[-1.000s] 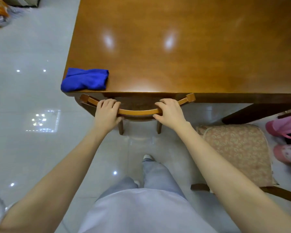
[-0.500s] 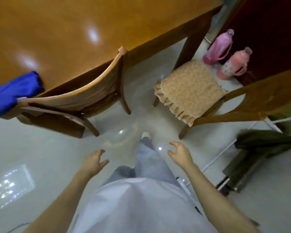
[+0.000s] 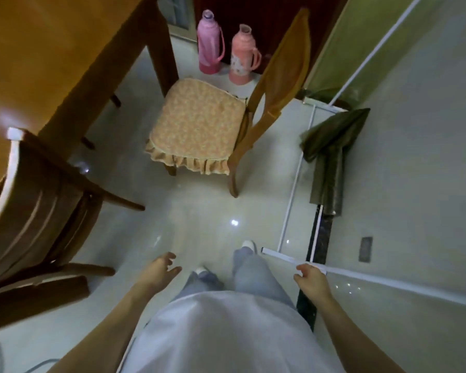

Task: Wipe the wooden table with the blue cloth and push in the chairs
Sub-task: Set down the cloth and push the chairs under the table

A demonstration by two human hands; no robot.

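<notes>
The wooden table [image 3: 46,49] fills the upper left. One wooden chair [image 3: 35,211] stands tucked against its edge at the left. A second chair with a frilled floral cushion [image 3: 197,127] stands clear of the table near its corner leg, its backrest [image 3: 285,65] toward the wall. My left hand [image 3: 159,270] hangs free over the floor with loose fingers, holding nothing. My right hand [image 3: 311,279] is also loose and holds nothing. The blue cloth is out of view.
Two pink thermos flasks [image 3: 209,41] [image 3: 242,55] stand on the floor behind the cushioned chair. A dark green cloth [image 3: 331,152] hangs on a white rack [image 3: 293,189] at the right. The floor is pale glossy tile.
Both hands have let go of the first chair's backrest and dropped to my sides. The view has swung right, from the table edge and cloth to the cushioned chair.
</notes>
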